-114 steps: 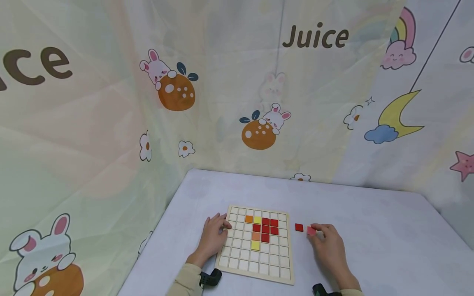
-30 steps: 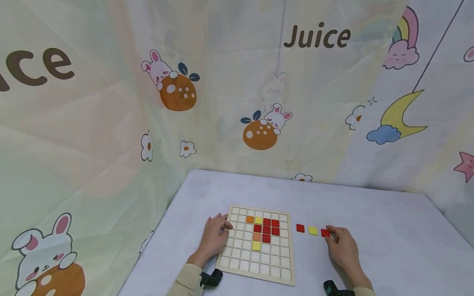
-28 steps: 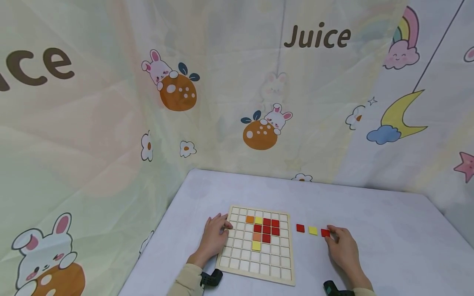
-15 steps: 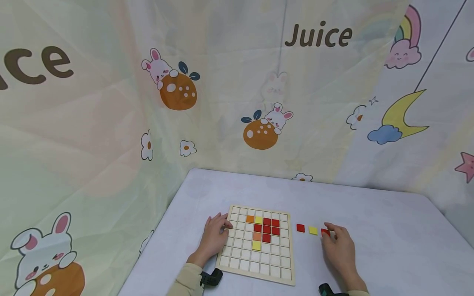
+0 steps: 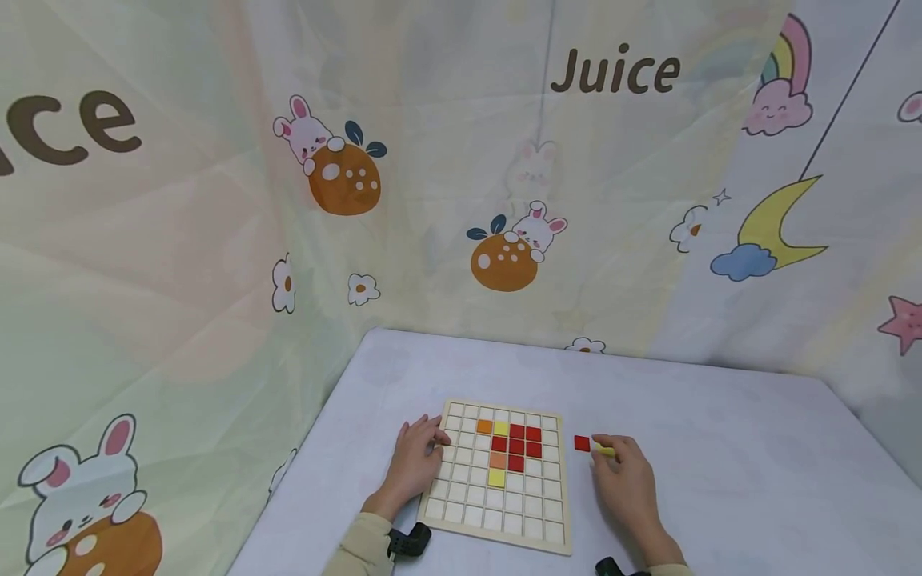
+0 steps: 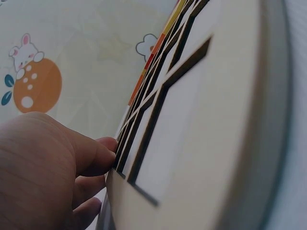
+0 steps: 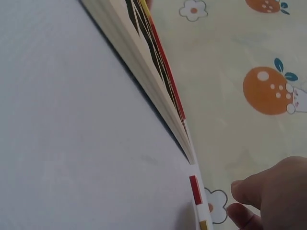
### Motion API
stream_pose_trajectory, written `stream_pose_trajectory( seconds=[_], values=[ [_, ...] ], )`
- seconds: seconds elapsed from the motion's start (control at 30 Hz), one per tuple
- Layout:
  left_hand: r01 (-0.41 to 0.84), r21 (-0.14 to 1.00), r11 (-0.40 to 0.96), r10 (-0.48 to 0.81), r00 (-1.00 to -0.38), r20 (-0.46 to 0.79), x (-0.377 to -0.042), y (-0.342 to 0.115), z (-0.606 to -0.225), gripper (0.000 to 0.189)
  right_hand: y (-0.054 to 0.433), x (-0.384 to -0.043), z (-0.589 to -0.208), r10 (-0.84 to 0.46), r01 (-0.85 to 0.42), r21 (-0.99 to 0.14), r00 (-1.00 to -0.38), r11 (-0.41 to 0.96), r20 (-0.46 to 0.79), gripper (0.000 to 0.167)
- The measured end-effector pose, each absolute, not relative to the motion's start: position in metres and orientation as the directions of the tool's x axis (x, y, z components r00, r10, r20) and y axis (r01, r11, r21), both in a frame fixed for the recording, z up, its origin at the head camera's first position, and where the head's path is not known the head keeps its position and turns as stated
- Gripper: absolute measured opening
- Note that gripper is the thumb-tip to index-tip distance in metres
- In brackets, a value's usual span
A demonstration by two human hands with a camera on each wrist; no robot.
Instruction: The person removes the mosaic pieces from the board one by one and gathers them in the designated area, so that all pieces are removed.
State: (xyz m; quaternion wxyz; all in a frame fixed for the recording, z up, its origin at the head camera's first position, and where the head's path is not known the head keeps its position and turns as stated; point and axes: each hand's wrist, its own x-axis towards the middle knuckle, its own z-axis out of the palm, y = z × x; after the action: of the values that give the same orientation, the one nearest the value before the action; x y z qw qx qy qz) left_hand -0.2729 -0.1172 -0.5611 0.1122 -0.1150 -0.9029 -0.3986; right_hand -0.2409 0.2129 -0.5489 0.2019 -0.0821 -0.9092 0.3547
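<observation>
Right hand (image 5: 627, 478): is hovering over the loose yellow tile (image 5: 607, 451), thumb and finger curving toward each other with a narrow gap between their tips; nothing is showing between them in the wrist view.
Left hand (image 5: 413, 456): is resting its loosely bent fingertips on the left edge of the grid board (image 5: 495, 498), in the upper half of that side.
Yellow piece: is lying on the table (image 5: 663, 392) to the right of the board, partly hiding behind the right fingers.
Loose red tile (image 5: 582, 443): is lying flat between the board and the yellow piece, just beside the right fingertips.
Board squares: are filling in a cluster, with six red tiles (image 5: 516, 446), two yellow tiles (image 5: 497, 478), one orange tile (image 5: 484, 426) and one paler orange tile (image 5: 498, 460); the surrounding cells are showing white.
Wrists: are wearing black devices (image 5: 410, 540) by beige sleeves (image 5: 363, 548).
Backdrop (image 5: 425, 104): is hanging behind, showing rabbits, oranges and flowers.
</observation>
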Motion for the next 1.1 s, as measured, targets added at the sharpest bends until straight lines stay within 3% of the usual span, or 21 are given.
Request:
stream_pose_trajectory(
  seconds=[0.37, 1.1],
  values=[
    [0.291, 0.694, 0.659, 0.12, -0.951, 0.284, -0.272, -0.117, -0.561, 0.02, 0.181, -0.234, -0.545, 0.162, -0.078, -0.687, -0.947, 0.722, 0.277, 0.022],
    [0.313, 0.696, 0.646, 0.122, -0.943, 0.311, -0.271, -0.118, -0.56, 0.02, 0.137, -0.231, -0.54, 0.01, -0.196, -0.649, -0.954, 0.735, 0.299, 0.016]
  ],
)
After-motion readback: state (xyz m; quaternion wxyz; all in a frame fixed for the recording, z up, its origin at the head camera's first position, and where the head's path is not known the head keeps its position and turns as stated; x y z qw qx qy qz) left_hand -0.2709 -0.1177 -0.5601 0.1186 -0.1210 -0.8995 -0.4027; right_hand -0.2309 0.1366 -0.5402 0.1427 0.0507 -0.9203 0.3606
